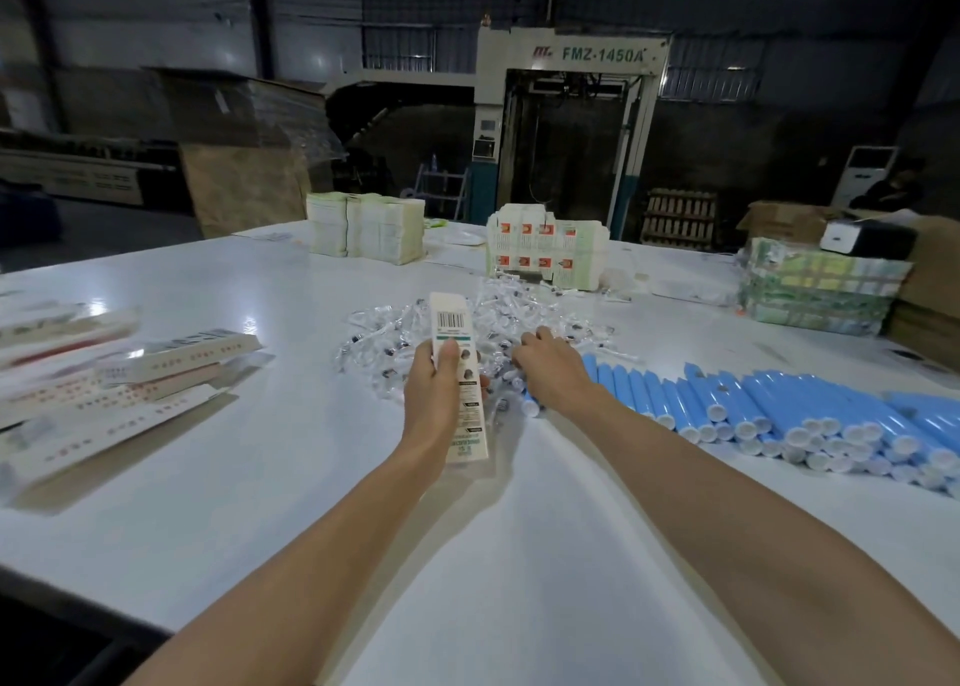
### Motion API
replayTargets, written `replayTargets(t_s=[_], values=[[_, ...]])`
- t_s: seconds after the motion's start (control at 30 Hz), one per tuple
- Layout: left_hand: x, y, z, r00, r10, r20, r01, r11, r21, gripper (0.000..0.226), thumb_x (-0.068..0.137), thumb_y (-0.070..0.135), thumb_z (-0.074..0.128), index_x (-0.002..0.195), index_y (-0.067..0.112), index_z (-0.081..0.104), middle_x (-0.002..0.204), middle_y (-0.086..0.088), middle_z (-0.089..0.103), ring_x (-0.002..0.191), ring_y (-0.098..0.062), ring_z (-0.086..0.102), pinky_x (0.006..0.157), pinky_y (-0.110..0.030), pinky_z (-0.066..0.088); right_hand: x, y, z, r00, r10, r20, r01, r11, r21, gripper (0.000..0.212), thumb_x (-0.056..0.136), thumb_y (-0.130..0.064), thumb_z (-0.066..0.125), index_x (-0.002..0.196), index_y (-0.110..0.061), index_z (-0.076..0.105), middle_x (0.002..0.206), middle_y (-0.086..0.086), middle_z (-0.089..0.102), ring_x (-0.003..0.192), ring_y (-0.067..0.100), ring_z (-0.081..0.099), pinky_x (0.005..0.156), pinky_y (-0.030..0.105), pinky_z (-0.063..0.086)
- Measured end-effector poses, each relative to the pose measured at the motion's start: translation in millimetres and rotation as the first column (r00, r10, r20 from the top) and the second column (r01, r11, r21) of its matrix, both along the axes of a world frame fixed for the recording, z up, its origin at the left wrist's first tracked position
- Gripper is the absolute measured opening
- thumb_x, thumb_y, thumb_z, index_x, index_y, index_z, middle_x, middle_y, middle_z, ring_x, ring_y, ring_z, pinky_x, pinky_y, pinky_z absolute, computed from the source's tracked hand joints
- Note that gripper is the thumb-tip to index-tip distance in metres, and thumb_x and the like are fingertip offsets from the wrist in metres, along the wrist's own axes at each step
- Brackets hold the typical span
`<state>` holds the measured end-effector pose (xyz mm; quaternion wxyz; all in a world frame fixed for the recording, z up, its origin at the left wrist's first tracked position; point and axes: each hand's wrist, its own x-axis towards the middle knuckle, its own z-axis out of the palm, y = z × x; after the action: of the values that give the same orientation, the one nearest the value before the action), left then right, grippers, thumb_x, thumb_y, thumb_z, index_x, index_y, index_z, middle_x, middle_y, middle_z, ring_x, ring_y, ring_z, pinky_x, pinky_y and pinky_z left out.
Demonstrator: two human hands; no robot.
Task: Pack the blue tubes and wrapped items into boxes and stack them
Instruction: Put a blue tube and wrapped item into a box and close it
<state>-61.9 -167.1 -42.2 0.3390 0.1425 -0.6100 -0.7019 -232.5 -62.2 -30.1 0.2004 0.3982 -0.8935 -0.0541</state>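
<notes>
Down at the front of the white table, two bare forearms stretch forward. The left hand is wrapped round a long white box, thumb on its printed face, with the barcode end tipped up and pointing away. The right hand reaches palm-down onto the heap of clear wrapped items, fingertips dipped among them; I can't tell whether it pinches one. Just beside that wrist, on the right, the blue tubes lie in a tight row, white caps toward the person. Well apart on the left, more long boxes are piled loosely. Bare tabletop lies between that pile and the hands, and the table's near edge cuts across the lower left. Farther back stand stacks of flat cartons and strapped bundles on the right. Beyond them is a dim hall with a machine labelled FMZ-1450A.
</notes>
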Motion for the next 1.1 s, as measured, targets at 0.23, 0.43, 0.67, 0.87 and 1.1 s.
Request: replayTargets(t_s=[0.23, 0.43, 0.67, 0.87, 1.1], values=[[1.3, 5.4, 1.8, 0.998, -0.060, -0.004, 0.060, 0.998, -0.010, 0.024, 0.115, 0.038, 0.047, 0.128, 0.023, 0.061, 0.099, -0.009, 0.082, 0.080, -0.023, 0.079, 0.060, -0.026, 0.059, 4.5, 20.6, 6.5, 0.968, 0.082, -0.238, -0.070, 0.996, 0.055, 0.044, 0.086, 0.003, 0.066, 0.126, -0.014, 0.057, 0.125, 0.003, 0.062, 0.120, 0.026, 0.052, 0.103, 0.038, 0.036], [2.4, 19.6, 1.3, 0.967, -0.253, -0.016, 0.253, 0.966, 0.048, 0.026, 0.112, 0.034, 0.057, 0.131, 0.021, 0.068, 0.113, -0.008, 0.082, 0.104, -0.033, 0.079, 0.090, -0.046, 0.064, 26.6, 87.9, 24.9, 0.997, 0.075, -0.007, -0.071, 0.914, -0.399, 0.028, 0.105, -0.002, 0.048, 0.127, -0.016, 0.059, 0.112, 0.005, 0.065, 0.104, 0.029, 0.060, 0.100, 0.041, 0.039], [10.9, 44.1, 0.0, 0.879, -0.477, -0.011, 0.476, 0.879, -0.009, 0.037, 0.106, 0.028, 0.067, 0.141, 0.017, 0.063, 0.122, -0.010, 0.080, 0.113, -0.031, 0.077, 0.092, -0.044, 0.063, 55.7, 152.7, 50.8, 0.906, 0.294, 0.305, 0.088, 0.573, -0.815, 0.025, 0.108, -0.010, 0.053, 0.123, -0.019, 0.071, 0.114, 0.007, 0.053, 0.092, 0.021, 0.062, 0.086, 0.022, 0.048], [12.8, 58.3, -4.7, 0.842, -0.540, 0.013, 0.540, 0.840, -0.059, 0.041, 0.099, 0.029, 0.074, 0.138, 0.015, 0.066, 0.120, -0.012, 0.080, 0.112, -0.032, 0.078, 0.084, -0.037, 0.065, 81.6, 168.9, 93.3, 0.777, 0.566, 0.275, 0.195, 0.199, -0.960, 0.024, 0.088, -0.004, 0.079, 0.108, -0.010, 0.068, 0.091, 0.006, 0.072, 0.075, 0.016, 0.068, 0.069, 0.022, 0.054], [14.3, 62.2, -5.0, 0.832, -0.554, 0.015, 0.552, 0.826, -0.115, 0.046, 0.092, 0.040, 0.078, 0.133, 0.021, 0.070, 0.116, -0.010, 0.081, 0.108, -0.029, 0.079, 0.086, -0.041, 0.067, 95.2, 150.7, 124.8, 0.742, 0.546, 0.388, 0.149, 0.430, -0.891, 0.030, 0.083, -0.003, 0.084, 0.107, -0.009, 0.067, 0.100, 0.012, 0.077, 0.084, 0.017, 0.070, 0.073, 0.026, 0.056]])
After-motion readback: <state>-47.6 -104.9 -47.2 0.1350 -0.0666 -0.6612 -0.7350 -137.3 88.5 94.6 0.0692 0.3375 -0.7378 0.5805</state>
